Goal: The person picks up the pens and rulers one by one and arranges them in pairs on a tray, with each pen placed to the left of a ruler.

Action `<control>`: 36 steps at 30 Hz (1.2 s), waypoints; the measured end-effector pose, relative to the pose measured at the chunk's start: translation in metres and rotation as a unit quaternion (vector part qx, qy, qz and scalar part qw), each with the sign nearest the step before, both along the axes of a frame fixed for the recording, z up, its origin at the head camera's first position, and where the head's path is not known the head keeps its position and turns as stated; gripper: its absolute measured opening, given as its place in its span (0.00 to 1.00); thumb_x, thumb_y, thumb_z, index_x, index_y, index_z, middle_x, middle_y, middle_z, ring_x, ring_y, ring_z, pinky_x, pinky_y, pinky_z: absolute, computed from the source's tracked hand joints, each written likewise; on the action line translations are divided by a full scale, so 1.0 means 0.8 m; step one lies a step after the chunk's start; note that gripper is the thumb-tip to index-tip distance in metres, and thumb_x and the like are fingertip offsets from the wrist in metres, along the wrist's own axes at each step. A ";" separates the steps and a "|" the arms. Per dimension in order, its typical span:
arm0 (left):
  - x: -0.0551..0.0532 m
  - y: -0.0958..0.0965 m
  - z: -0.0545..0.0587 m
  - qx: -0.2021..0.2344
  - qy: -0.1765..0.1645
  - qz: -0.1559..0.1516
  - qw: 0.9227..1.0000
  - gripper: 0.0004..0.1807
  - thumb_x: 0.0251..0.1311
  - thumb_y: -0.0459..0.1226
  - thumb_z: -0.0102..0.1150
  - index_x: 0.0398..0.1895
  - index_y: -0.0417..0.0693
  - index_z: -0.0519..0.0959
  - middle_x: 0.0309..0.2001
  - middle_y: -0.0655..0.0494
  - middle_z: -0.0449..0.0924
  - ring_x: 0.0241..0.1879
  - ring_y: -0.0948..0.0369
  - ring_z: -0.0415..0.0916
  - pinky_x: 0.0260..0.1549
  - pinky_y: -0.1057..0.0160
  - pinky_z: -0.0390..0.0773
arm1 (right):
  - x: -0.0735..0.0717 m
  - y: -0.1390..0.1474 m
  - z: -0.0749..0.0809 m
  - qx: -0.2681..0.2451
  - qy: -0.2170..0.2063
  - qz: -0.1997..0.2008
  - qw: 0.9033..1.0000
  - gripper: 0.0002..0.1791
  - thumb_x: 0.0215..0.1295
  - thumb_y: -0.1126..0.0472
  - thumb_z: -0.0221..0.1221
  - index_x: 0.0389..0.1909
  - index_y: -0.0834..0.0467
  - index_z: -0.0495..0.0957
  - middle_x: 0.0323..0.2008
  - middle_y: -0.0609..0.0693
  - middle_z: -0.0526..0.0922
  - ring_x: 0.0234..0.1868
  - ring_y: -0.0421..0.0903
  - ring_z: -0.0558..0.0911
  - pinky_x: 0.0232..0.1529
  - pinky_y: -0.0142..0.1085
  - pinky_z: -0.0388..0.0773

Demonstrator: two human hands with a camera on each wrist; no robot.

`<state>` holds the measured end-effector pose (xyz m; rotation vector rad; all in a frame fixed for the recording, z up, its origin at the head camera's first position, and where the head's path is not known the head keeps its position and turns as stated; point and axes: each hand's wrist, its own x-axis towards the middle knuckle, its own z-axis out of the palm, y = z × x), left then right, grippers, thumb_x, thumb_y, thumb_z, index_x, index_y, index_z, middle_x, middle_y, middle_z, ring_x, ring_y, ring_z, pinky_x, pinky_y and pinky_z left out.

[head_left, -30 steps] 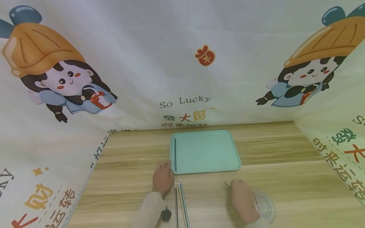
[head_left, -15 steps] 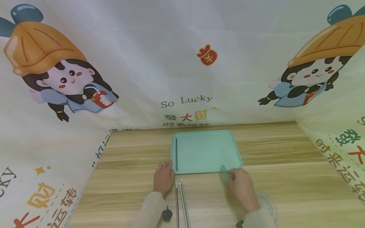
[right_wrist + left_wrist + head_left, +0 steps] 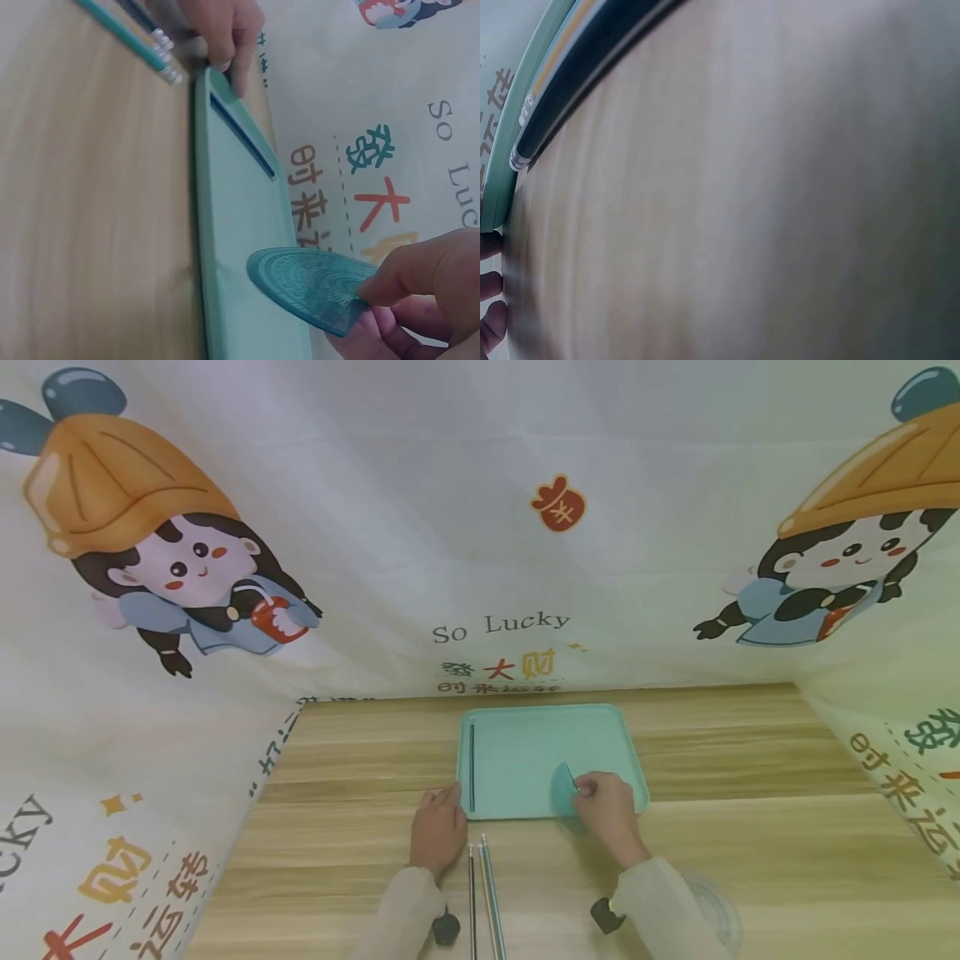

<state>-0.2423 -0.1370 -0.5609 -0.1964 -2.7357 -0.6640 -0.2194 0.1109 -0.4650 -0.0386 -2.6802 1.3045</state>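
In my right hand (image 3: 606,810) a teal half-round protractor (image 3: 311,285) is pinched between thumb and fingers, tilted over the front part of the mint-green tray (image 3: 525,743). Its printed scale shows in the right wrist view. My left hand (image 3: 437,831) touches the tray's near left corner, fingers extended along the edge; in the left wrist view only its fingertips (image 3: 491,285) show. A slim dark blue stick (image 3: 244,135) lies inside the tray along its left side. Several pencils (image 3: 491,902), dark, yellow and teal, lie on the table just in front of the tray.
A clear, curved plastic piece (image 3: 716,914) lies at the right front, partly behind the right sleeve (image 3: 671,902). White printed cloth (image 3: 390,543) walls the wooden table (image 3: 720,760) at the back and both sides. Black wrist cameras (image 3: 606,916) hang by the cuffs.
My right hand has moved forward and left, bringing the protractor from the table at the right to over the tray. My left hand has stayed at the tray corner.
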 end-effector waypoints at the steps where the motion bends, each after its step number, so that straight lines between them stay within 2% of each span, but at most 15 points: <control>1: 0.001 0.000 -0.001 -0.001 0.000 0.001 1.000 0.21 0.62 0.33 0.47 0.57 0.36 0.75 0.53 0.43 0.80 0.44 0.50 0.76 0.42 0.54 0.79 | -0.004 -0.003 0.000 -0.007 -0.002 0.000 1.000 0.14 0.48 0.75 0.53 0.35 0.71 0.83 0.31 0.64 0.85 0.30 0.53 0.84 0.30 0.41 0.83; 4: 0.005 -0.002 -0.004 0.002 -0.005 0.007 1.000 0.21 0.63 0.34 0.47 0.58 0.38 0.75 0.53 0.44 0.81 0.43 0.51 0.75 0.40 0.56 0.79 | -0.015 -0.014 0.002 -0.021 -0.006 -0.001 1.000 0.13 0.49 0.74 0.54 0.36 0.71 0.82 0.32 0.64 0.85 0.34 0.57 0.85 0.33 0.44 0.84; 10: 0.011 -0.007 -0.004 0.000 -0.002 0.011 1.000 0.20 0.63 0.34 0.47 0.57 0.37 0.76 0.52 0.45 0.81 0.42 0.52 0.76 0.38 0.56 0.79 | -0.033 -0.036 0.000 -0.038 -0.003 -0.012 0.999 0.13 0.50 0.72 0.55 0.37 0.70 0.82 0.32 0.63 0.85 0.35 0.57 0.85 0.34 0.44 0.84; 14: 0.009 -0.009 -0.002 0.003 -0.002 0.010 1.000 0.20 0.63 0.34 0.48 0.57 0.37 0.76 0.52 0.44 0.81 0.45 0.51 0.76 0.41 0.54 0.80 | -0.045 -0.048 -0.004 -0.058 -0.003 -0.019 0.998 0.13 0.51 0.72 0.56 0.38 0.69 0.82 0.31 0.62 0.85 0.33 0.55 0.84 0.33 0.43 0.83; 20: 0.005 -0.012 0.000 -0.001 -0.009 0.012 1.000 0.21 0.63 0.35 0.48 0.58 0.38 0.75 0.54 0.45 0.80 0.44 0.52 0.76 0.40 0.56 0.79 | -0.059 -0.067 -0.009 -0.110 -0.040 -0.027 0.993 0.14 0.54 0.71 0.56 0.42 0.68 0.81 0.33 0.62 0.84 0.28 0.49 0.84 0.30 0.38 0.83; 29: 0.005 -0.009 0.009 0.002 -0.015 0.014 1.000 0.21 0.63 0.35 0.49 0.58 0.38 0.75 0.55 0.45 0.79 0.45 0.53 0.75 0.43 0.56 0.79 | -0.080 -0.096 -0.026 -0.128 -0.063 -0.049 0.989 0.15 0.54 0.68 0.57 0.42 0.67 0.82 0.37 0.62 0.85 0.39 0.56 0.83 0.39 0.44 0.82; 36: 0.003 -0.006 0.002 -0.010 -0.005 0.014 1.000 0.20 0.62 0.35 0.49 0.57 0.39 0.76 0.54 0.47 0.80 0.41 0.56 0.74 0.39 0.60 0.78 | -0.088 -0.115 -0.044 -0.151 -0.084 -0.064 0.983 0.15 0.55 0.67 0.57 0.44 0.67 0.81 0.40 0.63 0.85 0.43 0.58 0.83 0.46 0.48 0.81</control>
